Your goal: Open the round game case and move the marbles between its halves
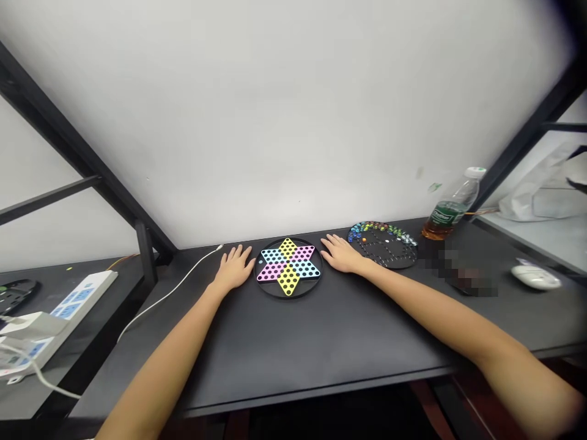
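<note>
A round black Chinese checkers board (288, 267) lies on the dark desk, its star made of yellow, pink and light-blue sections with rows of holes. Flat on the desk just left of the board rests my left hand (233, 269), fingers spread and holding nothing. On the other side, my right hand (340, 253) lies open, palm down, between the board and a round black tray (389, 247). Colourful glass marbles or beads line the far rim of that tray. No marbles show on the star.
A bottle (447, 211) with amber liquid stands at the right, near a white mouse (535, 276) and a blurred dark object. A white cable (174, 290) runs along the left. Beyond it lies a power strip (68, 311). A pale wall backs the desk (293, 342).
</note>
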`<state>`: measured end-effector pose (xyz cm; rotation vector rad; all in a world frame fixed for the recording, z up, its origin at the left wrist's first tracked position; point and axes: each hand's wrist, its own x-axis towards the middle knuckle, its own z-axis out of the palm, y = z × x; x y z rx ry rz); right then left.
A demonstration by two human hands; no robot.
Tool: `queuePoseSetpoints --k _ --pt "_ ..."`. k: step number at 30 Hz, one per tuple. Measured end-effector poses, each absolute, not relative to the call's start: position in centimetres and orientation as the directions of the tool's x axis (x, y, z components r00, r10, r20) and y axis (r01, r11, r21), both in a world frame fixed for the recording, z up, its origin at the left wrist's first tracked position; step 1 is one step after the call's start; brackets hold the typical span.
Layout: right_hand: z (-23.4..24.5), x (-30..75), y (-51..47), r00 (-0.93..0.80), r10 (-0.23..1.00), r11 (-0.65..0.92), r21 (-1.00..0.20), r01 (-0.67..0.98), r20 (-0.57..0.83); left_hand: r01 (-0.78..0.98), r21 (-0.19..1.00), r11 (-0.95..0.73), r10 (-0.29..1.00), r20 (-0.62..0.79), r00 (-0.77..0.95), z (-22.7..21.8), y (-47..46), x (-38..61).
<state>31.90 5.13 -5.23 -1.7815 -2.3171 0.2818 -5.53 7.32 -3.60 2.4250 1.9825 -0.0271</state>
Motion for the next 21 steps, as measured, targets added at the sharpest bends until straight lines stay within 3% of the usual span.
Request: queuePoseSetpoints --k 7,12,15,21 --pt "-0.8 37.5 6.4 -0.473 0.878 0.438 -0.516 0.736 0.071 0.987 -0.014 -0.161 0.982 0.096 0.161 -3.5 7.8 -4.4" --pt "-0.6 42.5 7.5 -0.299 0.947 0.320 -0.332 0.887 0.114 0.996 0.032 -0.088 0.987 0.139 0.082 -3.9 8.1 -3.7" --pt "-2.1 43.7 8.1 -0.311 0.940 0.337 -0.247 0.908 0.138 0.993 0.047 -0.105 0.988 0.119 0.099 -4.0 8.1 -3.8" --pt "-4.3 43.7 8.6 -0.412 0.881 0.463 -0.239 0.854 0.234 0.991 0.028 -0.130 0.987 0.102 0.126 -3.9 7.9 -4.1"
